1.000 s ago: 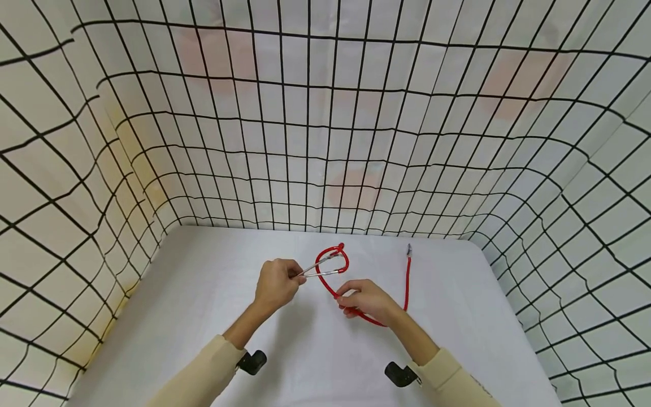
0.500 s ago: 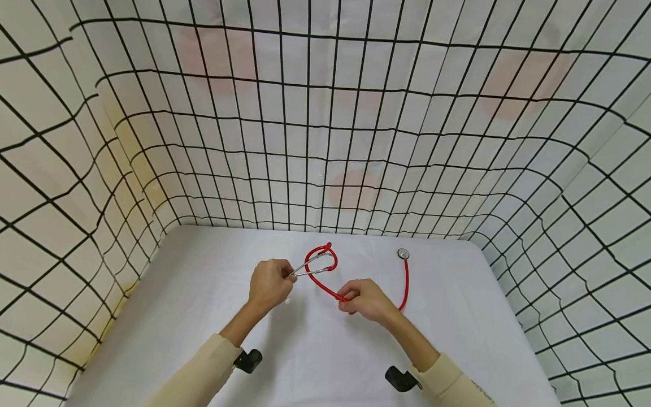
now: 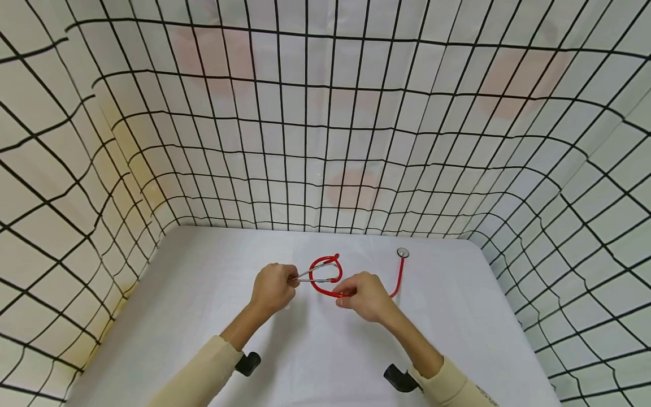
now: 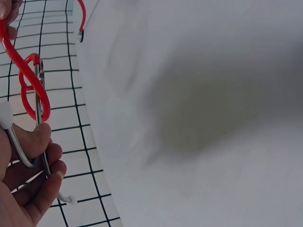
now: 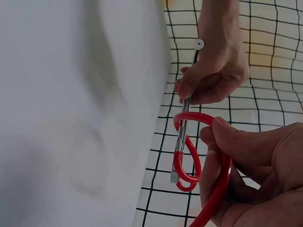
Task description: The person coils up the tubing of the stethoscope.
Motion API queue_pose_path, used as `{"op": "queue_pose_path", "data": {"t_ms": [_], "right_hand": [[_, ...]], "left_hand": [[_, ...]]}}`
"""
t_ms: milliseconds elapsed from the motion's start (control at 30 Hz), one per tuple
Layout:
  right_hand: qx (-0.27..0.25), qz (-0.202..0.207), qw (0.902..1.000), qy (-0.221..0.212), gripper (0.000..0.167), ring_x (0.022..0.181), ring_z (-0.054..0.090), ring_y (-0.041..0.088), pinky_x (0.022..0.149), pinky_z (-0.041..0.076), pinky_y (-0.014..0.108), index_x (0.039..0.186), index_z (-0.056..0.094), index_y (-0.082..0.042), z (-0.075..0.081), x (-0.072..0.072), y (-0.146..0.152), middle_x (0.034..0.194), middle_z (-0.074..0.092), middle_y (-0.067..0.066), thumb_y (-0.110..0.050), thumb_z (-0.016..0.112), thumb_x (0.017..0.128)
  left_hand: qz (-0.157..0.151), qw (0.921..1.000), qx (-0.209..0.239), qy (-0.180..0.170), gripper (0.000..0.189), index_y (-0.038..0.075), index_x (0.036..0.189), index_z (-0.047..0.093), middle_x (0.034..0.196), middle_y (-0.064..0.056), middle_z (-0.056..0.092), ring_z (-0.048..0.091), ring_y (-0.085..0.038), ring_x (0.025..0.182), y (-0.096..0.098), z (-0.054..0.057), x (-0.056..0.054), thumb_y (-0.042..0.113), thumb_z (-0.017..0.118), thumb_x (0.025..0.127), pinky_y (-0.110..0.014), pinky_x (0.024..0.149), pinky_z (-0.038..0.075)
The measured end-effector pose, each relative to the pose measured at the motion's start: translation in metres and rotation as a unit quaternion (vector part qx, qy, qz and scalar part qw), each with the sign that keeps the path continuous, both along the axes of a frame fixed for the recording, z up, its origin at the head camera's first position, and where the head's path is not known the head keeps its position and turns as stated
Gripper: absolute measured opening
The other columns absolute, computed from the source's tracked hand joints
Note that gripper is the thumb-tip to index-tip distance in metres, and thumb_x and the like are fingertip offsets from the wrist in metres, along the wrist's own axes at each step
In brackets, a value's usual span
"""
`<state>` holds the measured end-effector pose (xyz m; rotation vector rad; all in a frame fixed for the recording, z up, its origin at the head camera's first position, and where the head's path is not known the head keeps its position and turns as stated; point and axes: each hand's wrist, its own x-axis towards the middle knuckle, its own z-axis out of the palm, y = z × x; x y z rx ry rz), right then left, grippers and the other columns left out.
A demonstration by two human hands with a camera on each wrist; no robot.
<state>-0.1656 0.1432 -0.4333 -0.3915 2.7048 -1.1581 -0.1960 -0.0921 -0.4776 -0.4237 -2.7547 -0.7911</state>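
The stethoscope (image 3: 326, 292) is held between both hands above the white surface (image 3: 203, 294). The grip of the left hand (image 3: 273, 287) is clamped on its metal ear tubes (image 3: 314, 280), with white eartips (image 4: 5, 114) jutting out past the fingers. The right hand (image 3: 367, 296) pinches the red tubing between thumb and fingers, just beside a loop that encircles the metal tubes. Beyond that hand the tubing runs to the round chest piece (image 3: 403, 252), near the surface's far edge. Black mesh (image 3: 306, 86) stands behind.
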Motion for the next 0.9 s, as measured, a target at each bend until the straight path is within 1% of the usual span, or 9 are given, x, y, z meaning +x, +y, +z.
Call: {"op": "queue_pose_path", "data": {"t_ms": [100, 200, 400, 500, 600, 700, 800, 833, 900], "right_hand": [[-0.005, -0.009, 0.9999, 0.006, 0.012, 0.071, 0.058, 0.011, 0.064, 0.048, 0.027, 0.092, 0.08, -0.011, 0.001, 0.0, 0.001, 0.074, 0.067, -0.005, -0.004, 0.081, 0.081], [-0.014, -0.01, 0.9998, -0.004, 0.011, 0.071, 0.06, 0.011, 0.066, 0.049, 0.029, 0.089, 0.078, -0.011, 0.002, 0.001, 0.003, 0.076, 0.068, -0.004, -0.003, 0.081, 0.081], [-0.026, 0.031, 0.9979, -0.051, 0.009, 0.071, 0.061, 0.013, 0.065, 0.049, 0.031, 0.086, 0.078, -0.01, 0.008, 0.006, 0.001, 0.075, 0.07, -0.003, -0.005, 0.082, 0.08], [-0.028, 0.04, 0.9969, -0.063, 0.008, 0.072, 0.061, 0.014, 0.066, 0.048, 0.032, 0.085, 0.078, -0.012, 0.01, 0.006, 0.0, 0.074, 0.069, -0.003, -0.007, 0.082, 0.08], [-0.03, 0.043, 0.9965, -0.065, 0.008, 0.075, 0.061, 0.016, 0.068, 0.048, 0.033, 0.086, 0.079, -0.014, 0.013, 0.004, 0.001, 0.076, 0.069, -0.004, -0.008, 0.081, 0.081], [-0.036, 0.046, 0.9962, -0.065, 0.008, 0.077, 0.061, 0.016, 0.069, 0.049, 0.033, 0.089, 0.08, -0.015, 0.016, 0.002, 0.003, 0.079, 0.071, -0.004, -0.01, 0.08, 0.083], [-0.045, 0.048, 0.9958, -0.062, 0.008, 0.077, 0.063, 0.016, 0.069, 0.051, 0.032, 0.091, 0.081, -0.016, 0.015, -0.003, 0.005, 0.081, 0.073, -0.003, -0.011, 0.08, 0.084], [-0.048, 0.047, 0.9959, -0.059, 0.008, 0.077, 0.063, 0.015, 0.069, 0.051, 0.031, 0.091, 0.081, -0.016, 0.014, -0.005, 0.005, 0.081, 0.074, -0.003, -0.012, 0.08, 0.085], [-0.057, 0.042, 0.9959, -0.055, 0.007, 0.077, 0.064, 0.015, 0.07, 0.052, 0.032, 0.091, 0.081, -0.016, 0.013, -0.008, 0.006, 0.082, 0.074, -0.002, -0.012, 0.079, 0.086]], "left_hand": [[-0.001, 0.9998, -0.014, 0.011, 0.013, 0.013, 0.074, 0.076, 0.067, 0.004, 0.071, 0.059, -0.014, 0.062, 0.001, 0.0, 0.001, 0.001, 0.08, 0.078, -0.027, 0.055, 0.045], [-0.003, 1.0, -0.009, 0.001, 0.011, 0.012, 0.075, 0.077, 0.067, 0.003, 0.072, 0.059, -0.012, 0.062, 0.001, -0.001, 0.001, 0.001, 0.08, 0.078, -0.026, 0.054, 0.045], [-0.01, 0.9994, 0.023, -0.022, 0.012, 0.012, 0.074, 0.076, 0.066, 0.005, 0.07, 0.055, -0.008, 0.058, 0.002, 0.002, 0.0, 0.001, 0.079, 0.079, -0.025, 0.055, 0.044], [-0.017, 0.9993, 0.025, -0.02, 0.013, 0.013, 0.073, 0.076, 0.065, 0.006, 0.07, 0.055, -0.008, 0.059, 0.004, 0.003, 0.0, 0.001, 0.079, 0.078, -0.025, 0.055, 0.044], [-0.028, 0.9995, 0.012, -0.011, 0.014, 0.013, 0.073, 0.076, 0.065, 0.007, 0.069, 0.055, -0.009, 0.061, 0.006, 0.004, 0.004, 0.0, 0.078, 0.077, -0.027, 0.057, 0.047], [-0.043, 0.9991, -0.007, 0.0, 0.016, 0.013, 0.074, 0.077, 0.066, 0.007, 0.07, 0.057, -0.011, 0.063, 0.009, 0.005, 0.009, -0.002, 0.079, 0.076, -0.034, 0.069, 0.055], [-0.058, 0.9981, -0.018, 0.002, 0.016, 0.013, 0.075, 0.078, 0.068, 0.007, 0.071, 0.058, -0.012, 0.065, 0.012, 0.006, 0.016, -0.003, 0.079, 0.077, -0.037, 0.075, 0.056], [-0.064, 0.9978, -0.02, 0.0, 0.016, 0.013, 0.076, 0.078, 0.069, 0.006, 0.072, 0.058, -0.012, 0.066, 0.013, 0.006, 0.018, -0.003, 0.079, 0.077, -0.036, 0.075, 0.055], [-0.076, 0.9969, -0.02, -0.004, 0.016, 0.012, 0.078, 0.079, 0.071, 0.005, 0.073, 0.059, -0.013, 0.068, 0.016, 0.006, 0.021, -0.003, 0.079, 0.077, -0.032, 0.069, 0.053]]}}
